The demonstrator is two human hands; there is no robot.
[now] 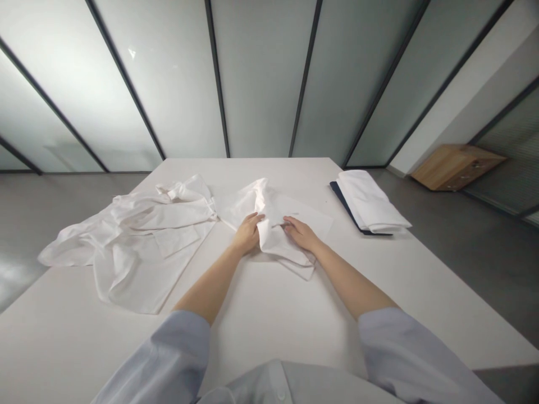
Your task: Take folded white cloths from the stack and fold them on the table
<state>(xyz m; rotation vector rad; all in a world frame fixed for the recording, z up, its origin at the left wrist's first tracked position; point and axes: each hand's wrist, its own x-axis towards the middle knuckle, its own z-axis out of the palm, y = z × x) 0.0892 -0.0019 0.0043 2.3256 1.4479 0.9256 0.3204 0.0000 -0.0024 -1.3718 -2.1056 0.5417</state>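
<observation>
A thin white garment (284, 247) lies bunched and partly folded in the middle of the table. My left hand (247, 234) closes on a raised fold at its left side. On the other side my right hand (300, 232) has its fingers bent over the fabric, gripping it near a small opening; the thumb is mostly hidden. A second white garment (143, 235), rumpled and spread out, rests to the left of my hands and hangs over the table's left edge. Its fabric comes close to the middle garment, and I cannot tell whether the two are joined.
At the right edge of the white table (282, 314) lies a folded white cloth (368, 199) on top of a dark folded piece (347, 210). Frosted glass panels (261, 78) stand behind the table. A wooden cabinet (455, 165) is on the floor at the far right.
</observation>
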